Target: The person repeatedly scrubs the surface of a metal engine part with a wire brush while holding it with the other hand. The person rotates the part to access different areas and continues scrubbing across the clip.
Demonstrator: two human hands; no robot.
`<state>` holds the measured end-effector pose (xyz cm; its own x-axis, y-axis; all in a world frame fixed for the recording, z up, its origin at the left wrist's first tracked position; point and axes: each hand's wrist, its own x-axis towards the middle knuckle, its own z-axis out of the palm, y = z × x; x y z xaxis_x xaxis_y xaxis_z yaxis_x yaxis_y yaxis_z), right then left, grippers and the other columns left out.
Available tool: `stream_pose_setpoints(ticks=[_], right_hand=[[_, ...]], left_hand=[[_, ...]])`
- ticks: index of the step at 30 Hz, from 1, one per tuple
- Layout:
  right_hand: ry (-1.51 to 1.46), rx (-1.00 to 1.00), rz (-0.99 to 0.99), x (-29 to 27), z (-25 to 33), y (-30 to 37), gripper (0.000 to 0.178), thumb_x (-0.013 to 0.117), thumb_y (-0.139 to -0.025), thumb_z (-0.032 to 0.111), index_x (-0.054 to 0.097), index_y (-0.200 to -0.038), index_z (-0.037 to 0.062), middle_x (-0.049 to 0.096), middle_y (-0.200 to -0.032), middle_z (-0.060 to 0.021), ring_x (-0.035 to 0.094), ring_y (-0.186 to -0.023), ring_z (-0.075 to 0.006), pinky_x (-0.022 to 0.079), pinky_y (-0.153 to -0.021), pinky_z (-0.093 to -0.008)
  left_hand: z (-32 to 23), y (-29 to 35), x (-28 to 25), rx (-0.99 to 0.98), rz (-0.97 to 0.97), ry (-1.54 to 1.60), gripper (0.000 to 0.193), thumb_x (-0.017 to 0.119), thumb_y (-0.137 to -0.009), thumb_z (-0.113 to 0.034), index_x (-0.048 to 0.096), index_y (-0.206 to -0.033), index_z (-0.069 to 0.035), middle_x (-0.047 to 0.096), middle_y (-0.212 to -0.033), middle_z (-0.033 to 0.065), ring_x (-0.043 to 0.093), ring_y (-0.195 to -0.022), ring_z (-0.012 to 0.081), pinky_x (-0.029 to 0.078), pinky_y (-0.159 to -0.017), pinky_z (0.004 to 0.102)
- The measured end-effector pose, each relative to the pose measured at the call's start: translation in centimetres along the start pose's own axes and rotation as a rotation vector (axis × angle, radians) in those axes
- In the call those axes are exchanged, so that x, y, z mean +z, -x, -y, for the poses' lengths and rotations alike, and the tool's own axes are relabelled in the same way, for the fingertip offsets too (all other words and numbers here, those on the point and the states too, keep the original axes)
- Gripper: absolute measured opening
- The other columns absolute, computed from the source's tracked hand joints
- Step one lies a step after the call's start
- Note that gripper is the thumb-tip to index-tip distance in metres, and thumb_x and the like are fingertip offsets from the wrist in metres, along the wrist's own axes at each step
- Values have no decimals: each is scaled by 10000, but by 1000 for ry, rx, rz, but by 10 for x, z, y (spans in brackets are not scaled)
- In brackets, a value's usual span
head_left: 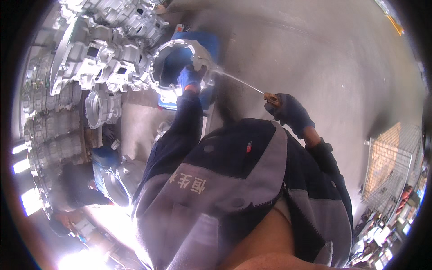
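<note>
A silver ring-shaped metal casting (157,58) with a wide round opening sits over a blue support (210,42). My left hand (191,77), in a blue glove, grips the near right part of the ring's rim. Off to the right, my right hand (291,113) wears a dark glove and is closed around the brown handle of a long thin metal rod (243,82). The rod slants up and left, its far end reaching the casting's right side. Whether that tip goes into the casting is hard to make out in the glare.
Stacks of similar silver castings (105,60) fill the left side, close to the one I hold. Lower left, another person (76,186) in dark clothing is beside a ring casting (116,188). A wire mesh cage (390,164) stands at right on the grey floor (324,49).
</note>
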<state>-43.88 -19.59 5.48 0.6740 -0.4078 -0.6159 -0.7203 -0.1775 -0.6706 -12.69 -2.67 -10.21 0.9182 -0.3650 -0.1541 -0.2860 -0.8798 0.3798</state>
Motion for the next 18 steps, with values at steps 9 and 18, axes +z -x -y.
stream_pose_setpoints(ticks=[9,18], right_hand=[[369,-368,-360,34,-27,-54,360,580,-839,379,628,-912,29,635,-802,-212,619,-775,-383,479,-706,-454],[349,-305,-293,45,-37,-53,374,565,-860,406,642,-934,48,645,-910,-203,598,-889,-397,467,-774,-466]], left_hand=[[8,-41,-6,34,129,126,714,670,-715,-612,652,-1099,-10,644,-1112,212,597,-1067,369,461,-908,405],[69,-14,-20,294,217,-261,671,574,-730,-689,685,-1033,-101,669,-1031,169,614,-1007,355,457,-872,433]])
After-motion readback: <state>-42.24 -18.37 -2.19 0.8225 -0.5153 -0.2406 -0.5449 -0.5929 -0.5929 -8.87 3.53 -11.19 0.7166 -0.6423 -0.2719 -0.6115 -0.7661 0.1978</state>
